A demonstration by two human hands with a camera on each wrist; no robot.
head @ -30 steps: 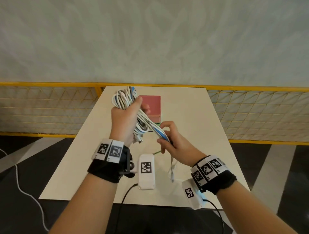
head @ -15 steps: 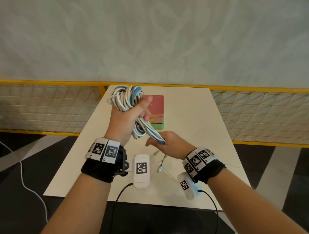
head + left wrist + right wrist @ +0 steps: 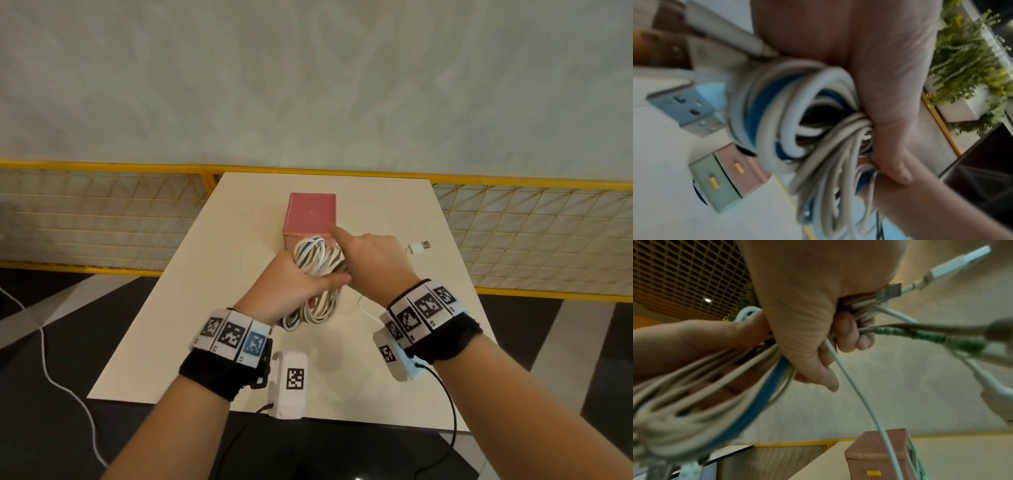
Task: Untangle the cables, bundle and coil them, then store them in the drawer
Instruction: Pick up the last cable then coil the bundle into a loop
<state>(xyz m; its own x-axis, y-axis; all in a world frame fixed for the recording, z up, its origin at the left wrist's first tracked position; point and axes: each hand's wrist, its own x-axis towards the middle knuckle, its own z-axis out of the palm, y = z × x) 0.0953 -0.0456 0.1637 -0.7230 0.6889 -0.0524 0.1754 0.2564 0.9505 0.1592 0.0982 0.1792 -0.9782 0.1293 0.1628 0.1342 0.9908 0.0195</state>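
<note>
A coil of white and blue cables [image 3: 317, 260] hangs just in front of the small pink drawer box [image 3: 310, 214] on the cream table [image 3: 212, 308]. My left hand [image 3: 301, 284] grips the coil round its middle, thumb across the strands. Close up, the coil [image 3: 797, 121] fills my left palm, and the box's green and pink drawers [image 3: 729, 177] stand shut beyond it. My right hand [image 3: 366, 253] sits right of the coil, index finger pointing at the box. Its other fingers [image 3: 846, 332] curl round loose cable ends: a white USB plug [image 3: 960, 266] and a green cable [image 3: 920, 335].
A yellow mesh railing [image 3: 102, 219] runs behind the table on both sides. One thin white cable end [image 3: 366, 308] trails on the table below my right wrist. A white cord [image 3: 51, 370] lies on the dark floor at left. Planters with greenery [image 3: 966, 65] show to the side.
Both hands have moved down and forward, bringing the coil from chest height to just before the box. My right hand has shifted from under the coil to its right side, gathering the loose ends.
</note>
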